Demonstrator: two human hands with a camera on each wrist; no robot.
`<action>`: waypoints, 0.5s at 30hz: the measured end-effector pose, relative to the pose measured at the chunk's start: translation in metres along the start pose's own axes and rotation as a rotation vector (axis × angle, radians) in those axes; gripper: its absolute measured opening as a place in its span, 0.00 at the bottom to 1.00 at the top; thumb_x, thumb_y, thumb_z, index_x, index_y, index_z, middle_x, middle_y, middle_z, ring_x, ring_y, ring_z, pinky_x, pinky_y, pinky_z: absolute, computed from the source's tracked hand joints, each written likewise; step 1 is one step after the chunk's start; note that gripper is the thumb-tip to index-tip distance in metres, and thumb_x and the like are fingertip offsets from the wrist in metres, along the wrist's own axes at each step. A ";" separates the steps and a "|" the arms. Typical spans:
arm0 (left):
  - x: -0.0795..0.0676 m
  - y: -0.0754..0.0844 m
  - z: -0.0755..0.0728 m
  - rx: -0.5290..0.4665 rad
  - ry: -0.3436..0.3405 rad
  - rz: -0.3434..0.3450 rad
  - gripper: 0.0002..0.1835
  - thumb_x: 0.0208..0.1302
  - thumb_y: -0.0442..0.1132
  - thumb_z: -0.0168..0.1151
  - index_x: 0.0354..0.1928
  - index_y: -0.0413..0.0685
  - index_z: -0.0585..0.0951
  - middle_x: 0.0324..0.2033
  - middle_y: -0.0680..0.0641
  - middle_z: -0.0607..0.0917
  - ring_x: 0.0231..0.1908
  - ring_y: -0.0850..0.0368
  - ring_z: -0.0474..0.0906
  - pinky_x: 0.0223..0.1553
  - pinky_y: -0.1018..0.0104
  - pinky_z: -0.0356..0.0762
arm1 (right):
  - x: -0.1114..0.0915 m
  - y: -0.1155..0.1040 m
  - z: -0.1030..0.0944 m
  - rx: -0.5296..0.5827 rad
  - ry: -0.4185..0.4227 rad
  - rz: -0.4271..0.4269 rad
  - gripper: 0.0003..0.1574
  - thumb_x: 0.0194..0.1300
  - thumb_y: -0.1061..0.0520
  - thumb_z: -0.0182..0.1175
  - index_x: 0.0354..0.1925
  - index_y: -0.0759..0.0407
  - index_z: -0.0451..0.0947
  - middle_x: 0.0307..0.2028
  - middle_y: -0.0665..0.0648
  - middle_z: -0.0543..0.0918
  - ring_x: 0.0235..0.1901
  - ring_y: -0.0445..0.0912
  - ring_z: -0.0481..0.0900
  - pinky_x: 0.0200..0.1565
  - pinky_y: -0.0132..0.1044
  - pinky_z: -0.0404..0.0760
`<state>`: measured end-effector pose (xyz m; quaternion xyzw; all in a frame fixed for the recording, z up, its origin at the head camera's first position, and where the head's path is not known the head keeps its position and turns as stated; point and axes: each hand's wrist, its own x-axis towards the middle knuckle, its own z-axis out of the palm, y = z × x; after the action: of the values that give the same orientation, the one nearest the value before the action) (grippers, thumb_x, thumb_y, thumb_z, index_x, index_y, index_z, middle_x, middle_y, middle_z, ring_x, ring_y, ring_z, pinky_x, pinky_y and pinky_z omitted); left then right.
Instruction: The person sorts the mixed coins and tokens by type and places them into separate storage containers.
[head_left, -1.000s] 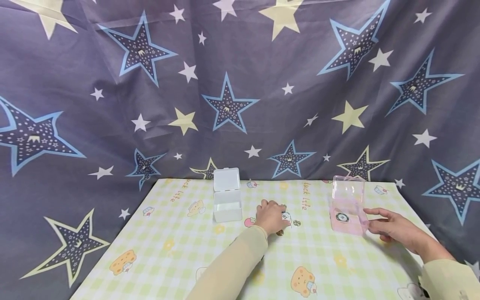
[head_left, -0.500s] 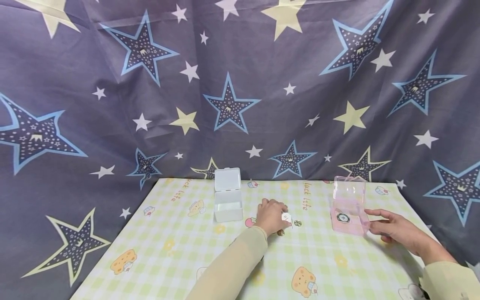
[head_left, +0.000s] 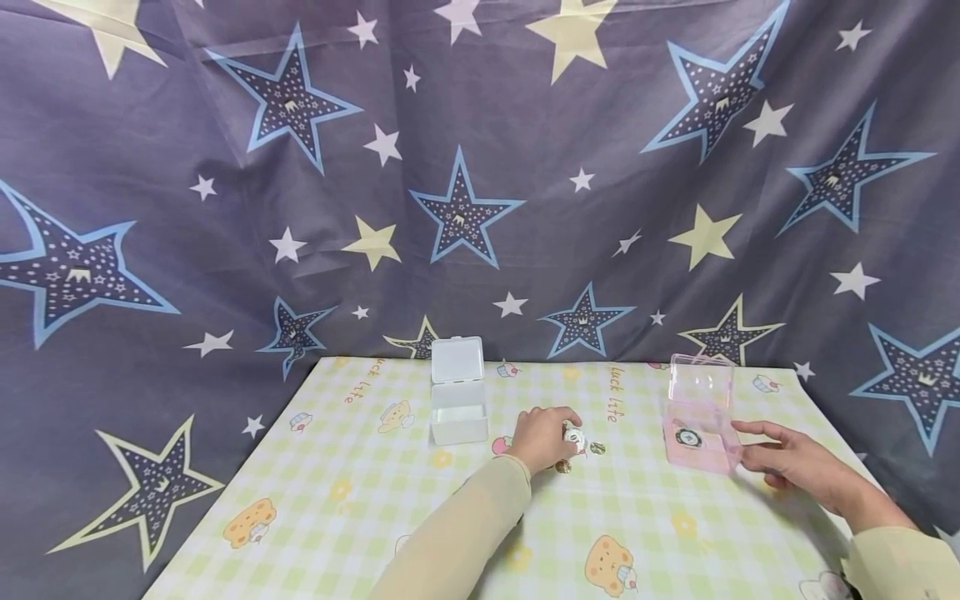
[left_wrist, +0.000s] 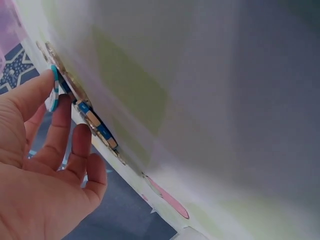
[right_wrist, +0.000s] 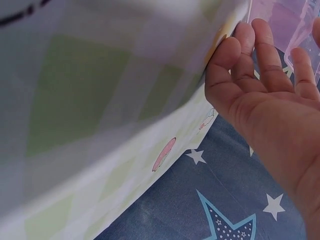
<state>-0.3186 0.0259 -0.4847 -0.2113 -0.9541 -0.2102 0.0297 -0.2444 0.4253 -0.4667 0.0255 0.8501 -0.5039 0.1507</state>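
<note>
My left hand [head_left: 540,440] pinches a white poker chip [head_left: 576,442] between thumb and fingers, tilted up on its edge. In the left wrist view this chip [left_wrist: 55,89] has a teal and white rim. Beneath the fingers lie a blue-and-beige-rimmed chip [left_wrist: 97,122] and gold coins, one coin [head_left: 597,448] to the right and another coin [head_left: 563,467] in front. My right hand [head_left: 798,462] has its loosely bent fingers at the right side of a clear pink box [head_left: 697,458], whose lid stands up. A dark-rimmed chip [head_left: 687,437] shows inside that box.
Left of the coins stands a white box [head_left: 458,429] with its lid raised. A green checked cloth [head_left: 420,517] covers the table. Behind it hangs a dark curtain [head_left: 510,100] printed with stars.
The left hand has lifted the white chip from among the coins and tilted its face toward the head camera. The right hand stays by the pink box. The head view shifts slightly.
</note>
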 end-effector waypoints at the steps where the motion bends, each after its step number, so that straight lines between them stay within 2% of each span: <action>1: 0.000 0.000 0.000 -0.010 -0.003 0.001 0.17 0.61 0.43 0.79 0.52 0.65 0.90 0.36 0.59 0.91 0.41 0.55 0.82 0.55 0.56 0.75 | 0.000 0.000 0.000 0.000 0.003 0.006 0.45 0.79 0.48 0.62 0.82 0.66 0.57 0.36 0.41 0.86 0.27 0.39 0.74 0.34 0.35 0.79; 4: 0.000 0.000 -0.003 -0.045 -0.009 0.005 0.14 0.62 0.40 0.76 0.50 0.64 0.91 0.27 0.60 0.84 0.34 0.58 0.77 0.50 0.58 0.73 | 0.000 -0.002 0.000 0.000 0.007 0.021 0.48 0.78 0.48 0.63 0.82 0.66 0.55 0.35 0.41 0.85 0.27 0.39 0.73 0.34 0.35 0.79; 6: 0.000 0.000 -0.005 -0.071 -0.015 0.001 0.12 0.64 0.39 0.74 0.48 0.62 0.92 0.27 0.60 0.84 0.33 0.60 0.75 0.49 0.58 0.72 | 0.000 -0.002 -0.001 0.002 0.009 0.027 0.49 0.78 0.48 0.64 0.83 0.66 0.54 0.35 0.41 0.85 0.27 0.39 0.73 0.34 0.35 0.80; 8: -0.001 0.002 -0.007 -0.091 -0.019 -0.001 0.11 0.66 0.38 0.72 0.47 0.61 0.93 0.33 0.59 0.88 0.34 0.61 0.76 0.50 0.57 0.73 | 0.001 -0.002 -0.001 0.001 0.010 0.025 0.49 0.78 0.48 0.64 0.83 0.66 0.54 0.35 0.40 0.85 0.27 0.39 0.73 0.34 0.35 0.80; 10: -0.002 0.003 -0.009 -0.103 -0.031 -0.012 0.10 0.68 0.38 0.71 0.47 0.60 0.93 0.43 0.59 0.92 0.37 0.61 0.78 0.52 0.56 0.73 | 0.001 -0.001 -0.001 0.001 0.011 0.020 0.48 0.78 0.48 0.63 0.82 0.66 0.55 0.35 0.40 0.86 0.27 0.39 0.74 0.34 0.34 0.80; 12: -0.002 0.004 -0.010 -0.116 -0.037 -0.019 0.10 0.69 0.38 0.70 0.47 0.59 0.94 0.53 0.58 0.92 0.40 0.61 0.80 0.54 0.55 0.73 | 0.001 0.001 -0.001 0.003 0.013 0.021 0.46 0.78 0.48 0.63 0.82 0.64 0.58 0.35 0.40 0.86 0.27 0.39 0.74 0.34 0.34 0.80; 15: -0.003 0.005 -0.009 -0.116 -0.042 -0.024 0.11 0.69 0.38 0.69 0.48 0.60 0.94 0.61 0.58 0.89 0.47 0.59 0.85 0.56 0.55 0.74 | 0.000 0.001 -0.001 0.014 0.012 0.027 0.44 0.78 0.48 0.64 0.81 0.62 0.60 0.35 0.39 0.86 0.27 0.39 0.74 0.35 0.34 0.80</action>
<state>-0.3137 0.0248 -0.4747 -0.2057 -0.9431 -0.2612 -0.0051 -0.2446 0.4262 -0.4674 0.0412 0.8470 -0.5076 0.1521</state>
